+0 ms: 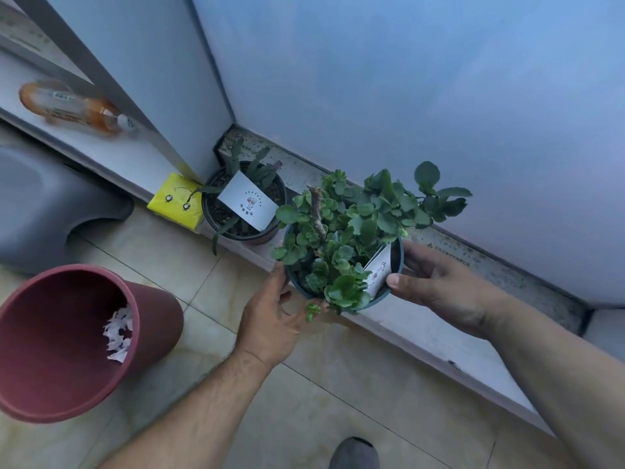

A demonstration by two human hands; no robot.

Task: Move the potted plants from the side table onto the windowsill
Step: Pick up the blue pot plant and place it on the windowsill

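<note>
A leafy green plant in a dark round pot (341,252) is at the front edge of the windowsill (449,252); whether it rests on the sill or hangs just above it I cannot tell. My left hand (274,309) cups the pot's left side and my right hand (436,282) grips its right rim, thumb by a white card stuck in the soil. A second black pot (243,204) with thin dark leaves and a white card stands on the sill to the left, in the corner.
A yellow packet (176,201) lies left of the corner pot. A dark red bin (77,340) with paper scraps stands on the tiled floor at lower left, a grey stool (50,204) behind it. An orange bottle (74,110) lies on a ledge at upper left.
</note>
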